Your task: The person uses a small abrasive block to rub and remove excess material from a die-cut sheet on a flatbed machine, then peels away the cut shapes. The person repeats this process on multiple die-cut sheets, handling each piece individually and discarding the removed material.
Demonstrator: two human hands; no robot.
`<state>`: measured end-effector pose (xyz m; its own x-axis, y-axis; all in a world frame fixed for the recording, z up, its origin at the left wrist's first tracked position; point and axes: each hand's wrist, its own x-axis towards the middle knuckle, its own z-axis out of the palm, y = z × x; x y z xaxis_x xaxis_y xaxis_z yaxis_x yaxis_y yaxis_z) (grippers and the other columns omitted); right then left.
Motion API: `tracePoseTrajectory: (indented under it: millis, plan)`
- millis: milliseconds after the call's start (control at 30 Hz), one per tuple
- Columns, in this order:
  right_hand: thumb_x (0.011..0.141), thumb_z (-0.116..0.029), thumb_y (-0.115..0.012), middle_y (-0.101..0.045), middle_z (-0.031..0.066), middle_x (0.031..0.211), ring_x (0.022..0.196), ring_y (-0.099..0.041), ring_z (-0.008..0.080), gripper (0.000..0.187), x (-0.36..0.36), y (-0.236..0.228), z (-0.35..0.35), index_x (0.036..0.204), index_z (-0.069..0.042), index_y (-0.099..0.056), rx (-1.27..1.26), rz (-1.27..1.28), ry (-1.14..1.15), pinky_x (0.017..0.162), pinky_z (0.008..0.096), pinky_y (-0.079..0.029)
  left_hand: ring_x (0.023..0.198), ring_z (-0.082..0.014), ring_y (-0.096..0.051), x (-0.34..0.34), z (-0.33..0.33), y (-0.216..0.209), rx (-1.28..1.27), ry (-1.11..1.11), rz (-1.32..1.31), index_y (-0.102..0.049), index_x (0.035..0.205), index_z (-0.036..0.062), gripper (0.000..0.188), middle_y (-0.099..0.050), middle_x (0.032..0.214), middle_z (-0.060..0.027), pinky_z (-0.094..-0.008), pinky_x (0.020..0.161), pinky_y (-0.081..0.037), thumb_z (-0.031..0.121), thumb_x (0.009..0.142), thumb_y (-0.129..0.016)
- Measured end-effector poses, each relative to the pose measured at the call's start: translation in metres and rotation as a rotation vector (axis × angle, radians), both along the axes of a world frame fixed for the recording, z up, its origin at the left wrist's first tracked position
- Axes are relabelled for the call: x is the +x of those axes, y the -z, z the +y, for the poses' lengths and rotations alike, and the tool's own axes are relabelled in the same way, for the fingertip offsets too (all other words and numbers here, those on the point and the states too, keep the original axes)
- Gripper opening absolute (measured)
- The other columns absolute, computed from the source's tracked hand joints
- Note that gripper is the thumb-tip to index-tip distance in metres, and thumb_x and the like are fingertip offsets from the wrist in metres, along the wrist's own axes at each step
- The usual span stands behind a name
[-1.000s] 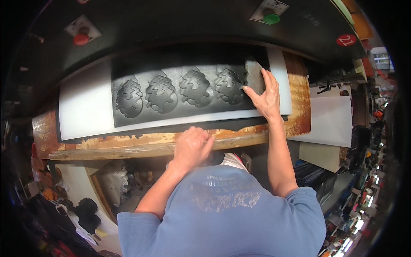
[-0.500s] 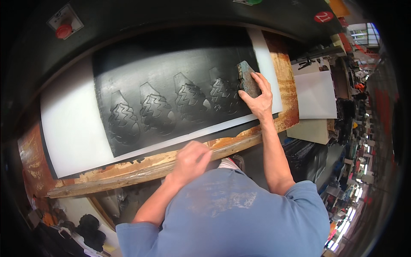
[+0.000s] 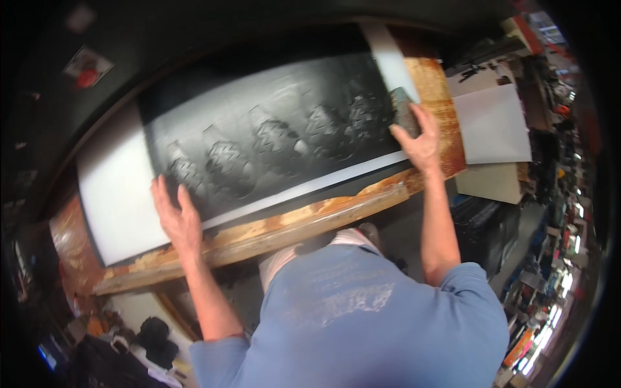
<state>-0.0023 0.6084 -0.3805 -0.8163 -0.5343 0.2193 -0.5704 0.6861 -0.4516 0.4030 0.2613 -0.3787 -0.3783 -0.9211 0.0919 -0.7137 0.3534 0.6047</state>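
A black sheet [image 3: 259, 84] lies on a white board [image 3: 116, 194], its surface marked with a row of several stamped zigzag outlines [image 3: 268, 134]. At the right edge of the sheet, my right hand [image 3: 422, 143] grips a thick, worn cutting die [image 3: 402, 108] between thumb and fingers; the hand partly covers it. My left hand [image 3: 180, 220] is over the sheet's near left corner, fingers apart and holding nothing. Blur hides whether its fingertips press on the sheet.
A dark machine beam with a red button [image 3: 86, 77] spans the far side. The worn wooden table edge [image 3: 272, 236] runs in front of me. To the right stand a white sheet [image 3: 495, 123] and a stack of black material [image 3: 482, 223].
My right hand has shifted the die right, off the sheet's right end, and a stamped outline shows where it stood. My left hand has gone from near my body to the sheet's left corner, opening.
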Motion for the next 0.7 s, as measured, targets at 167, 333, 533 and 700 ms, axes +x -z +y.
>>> tracePoseTrajectory:
  millis: [167,333,533,700]
  plan:
    - [0.094,-0.019,-0.083,-0.07,0.0153,0.135,0.127,-0.065,0.03,0.04,0.022,-0.025,-0.053,0.129,-0.003,-0.075,-0.285,0.019,-0.086,0.111,0.0404,-0.051,0.123,-0.026,-0.068,0.0,-0.022,-0.013,0.195,-0.107,0.353,-0.05,0.156,-0.009,0.059,-0.068,0.142,-0.0242,-0.0342,0.106,-0.052,0.021,0.109,-0.067]
    - [0.095,-0.017,-0.08,-0.074,0.0124,0.122,0.109,-0.073,0.0251,0.033,0.093,-0.042,-0.157,0.124,-0.002,-0.075,-0.458,-0.308,-0.501,0.095,0.0352,-0.059,0.115,-0.0199,-0.071,0.003,-0.066,-0.026,0.615,-0.163,0.656,-0.06,0.148,-0.0092,0.05,-0.073,0.133,-0.0179,-0.0322,0.101,-0.056,0.02,0.108,-0.069]
    - [0.093,-0.034,-0.079,-0.073,0.0246,0.121,0.112,-0.073,0.0355,0.06,0.173,-0.026,-0.282,0.137,0.005,-0.067,-0.371,-0.625,-0.787,0.099,0.0421,-0.06,0.101,-0.0148,-0.073,-0.001,-0.087,-0.012,0.886,-0.043,0.75,-0.068,0.132,-0.0042,0.03,-0.077,0.118,-0.0097,-0.0288,0.09,-0.06,0.015,0.108,-0.067]
    - [0.083,-0.046,-0.087,-0.07,0.0245,0.13,0.116,-0.072,0.0346,0.09,0.203,-0.015,-0.323,0.148,0.009,-0.057,-0.22,-0.787,-0.773,0.103,0.0415,-0.059,0.101,-0.0143,-0.072,-0.002,-0.087,-0.006,0.954,0.054,0.893,-0.065,0.133,-0.0024,0.031,-0.076,0.117,-0.0087,-0.029,0.091,-0.059,0.015,0.108,-0.069]
